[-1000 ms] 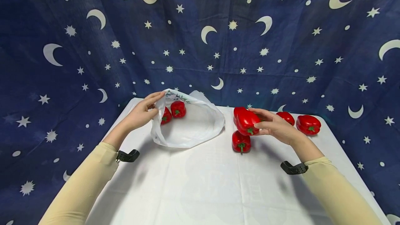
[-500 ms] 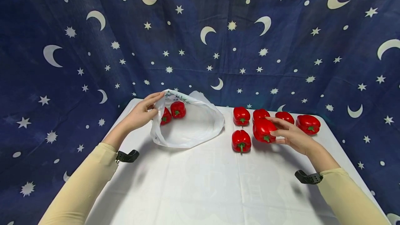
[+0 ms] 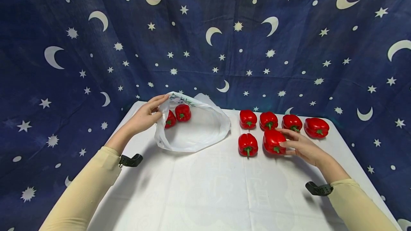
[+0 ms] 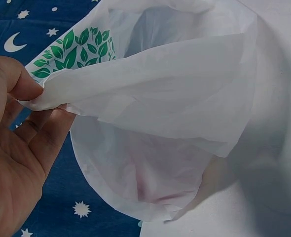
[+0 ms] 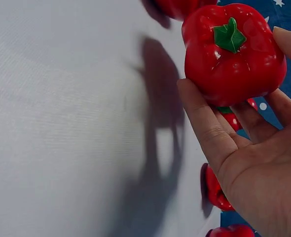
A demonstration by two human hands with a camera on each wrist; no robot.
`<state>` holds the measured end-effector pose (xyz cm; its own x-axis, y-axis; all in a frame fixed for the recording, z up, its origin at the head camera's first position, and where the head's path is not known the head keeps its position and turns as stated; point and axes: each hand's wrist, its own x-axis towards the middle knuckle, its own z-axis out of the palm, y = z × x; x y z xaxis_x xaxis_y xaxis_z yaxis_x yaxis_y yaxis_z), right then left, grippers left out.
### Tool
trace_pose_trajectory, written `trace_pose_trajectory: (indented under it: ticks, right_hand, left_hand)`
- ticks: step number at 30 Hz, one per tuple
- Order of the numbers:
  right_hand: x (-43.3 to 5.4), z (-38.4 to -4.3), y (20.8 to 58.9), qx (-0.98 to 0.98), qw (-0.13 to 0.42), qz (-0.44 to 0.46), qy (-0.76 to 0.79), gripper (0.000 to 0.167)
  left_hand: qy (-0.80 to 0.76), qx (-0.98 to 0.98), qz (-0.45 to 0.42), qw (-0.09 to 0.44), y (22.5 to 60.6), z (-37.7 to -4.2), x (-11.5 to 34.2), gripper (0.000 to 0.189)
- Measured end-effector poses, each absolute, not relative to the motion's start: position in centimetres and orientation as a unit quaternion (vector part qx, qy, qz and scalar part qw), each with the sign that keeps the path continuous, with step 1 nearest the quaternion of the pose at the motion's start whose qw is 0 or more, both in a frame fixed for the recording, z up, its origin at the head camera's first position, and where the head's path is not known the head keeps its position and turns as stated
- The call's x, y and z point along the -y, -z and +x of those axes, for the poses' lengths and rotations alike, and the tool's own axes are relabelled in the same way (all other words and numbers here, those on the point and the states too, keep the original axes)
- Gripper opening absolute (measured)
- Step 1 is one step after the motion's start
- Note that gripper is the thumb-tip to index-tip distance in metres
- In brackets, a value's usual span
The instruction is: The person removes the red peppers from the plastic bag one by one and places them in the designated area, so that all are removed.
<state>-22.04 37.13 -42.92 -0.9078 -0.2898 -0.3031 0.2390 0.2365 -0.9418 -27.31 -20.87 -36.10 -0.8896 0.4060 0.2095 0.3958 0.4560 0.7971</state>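
My left hand (image 3: 147,115) pinches the rim of a white plastic bag (image 3: 196,131) with a green leaf print (image 4: 76,49). The bag's mouth gapes toward me, and two red bell peppers (image 3: 183,112) lie inside at its left. In the left wrist view, thumb and fingers grip the folded rim. On the right, my right hand (image 3: 303,147) holds another red bell pepper (image 3: 274,142) from its right side, green stem (image 5: 229,35) toward me. The head view puts this pepper low over the table, just right of a lone front pepper (image 3: 248,145); whether it touches the cloth I cannot tell.
Behind the held pepper, a row of several red bell peppers (image 3: 248,119) runs along the back right of the white-covered table (image 3: 212,191). A dark blue curtain (image 3: 192,27) with moons and stars hangs behind the table and at both sides.
My right hand has carried the bell pepper rightward and down toward me, from over the left end of the peppers to beside the front one. The left hand and bag have stayed put.
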Motion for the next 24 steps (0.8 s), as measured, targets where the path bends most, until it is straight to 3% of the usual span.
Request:
trace_pose_trajectory:
  ticks: [24]
  right_hand:
    - [-36.8, -21.8, 44.2, -0.791, 0.216, -0.001, 0.573, 0.089]
  left_hand:
    - [-0.455, -0.858, 0.239, -0.003, 35.9, -27.1, 20.8, 0.066]
